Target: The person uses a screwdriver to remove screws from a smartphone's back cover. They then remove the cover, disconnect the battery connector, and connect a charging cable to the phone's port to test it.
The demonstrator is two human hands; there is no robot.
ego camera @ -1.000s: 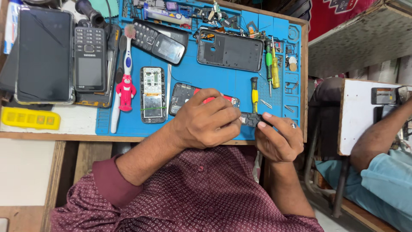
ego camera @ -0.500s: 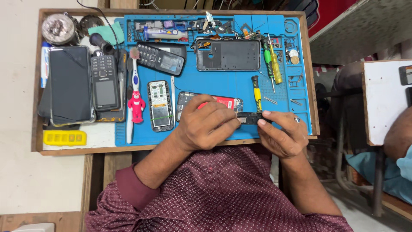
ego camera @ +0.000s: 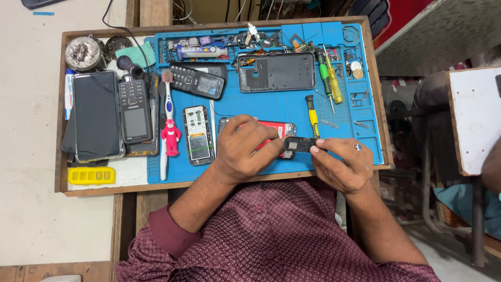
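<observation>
Small black phone part (ego camera: 299,144) pinched btwn left hand (ego camera: 245,149) & right hand (ego camera: 340,166)

This is looking like a small phone-repair workshop. A wooden-rimmed work tray (ego camera: 58,104) is sitting in front of the person, and a blue silicone repair mat (ego camera: 271,107) is covering most of it. At twelve o'clock a black phone back shell (ego camera: 276,72) is lying stripped; at one o'clock yellow-and-green screwdrivers (ego camera: 329,78) are resting. Toward nine o'clock a black keypad phone (ego camera: 134,109) and a dark glass-fronted smartphone (ego camera: 97,116) are waiting beside a bare phone circuit board (ego camera: 198,134).
</observation>
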